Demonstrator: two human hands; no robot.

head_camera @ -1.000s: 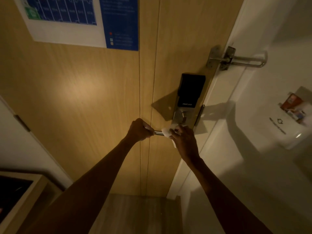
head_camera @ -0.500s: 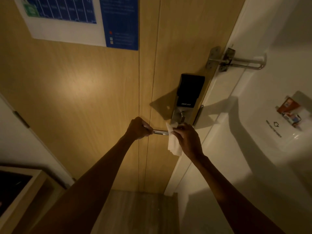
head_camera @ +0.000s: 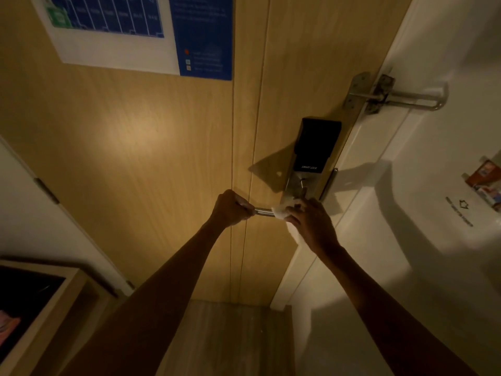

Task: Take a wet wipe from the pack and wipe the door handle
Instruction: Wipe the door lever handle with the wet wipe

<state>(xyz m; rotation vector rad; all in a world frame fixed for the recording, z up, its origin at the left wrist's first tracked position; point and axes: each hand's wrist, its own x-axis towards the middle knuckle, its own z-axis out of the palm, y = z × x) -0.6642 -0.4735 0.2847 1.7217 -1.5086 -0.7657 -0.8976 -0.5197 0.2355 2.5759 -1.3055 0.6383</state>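
A metal lever door handle (head_camera: 263, 212) sticks out leftward from the black smart lock (head_camera: 315, 147) on a light wooden door (head_camera: 141, 147). My left hand (head_camera: 230, 208) is closed around the free end of the handle. My right hand (head_camera: 309, 222) presses a white wet wipe (head_camera: 283, 211) against the handle close to the lock plate, with part of the wipe hanging below the fingers. The wipe pack is not in view.
A metal swing-bar latch (head_camera: 393, 97) bridges the door and white frame above the lock. A blue evacuation plan (head_camera: 141, 31) hangs on the door. A key-card holder (head_camera: 485, 180) is on the right wall. A wooden cabinet (head_camera: 40, 308) stands at lower left.
The wipe hung loose below my right hand half a second ago; it is now bunched up against the handle near the lock plate. My left hand kept its grip on the handle's end.
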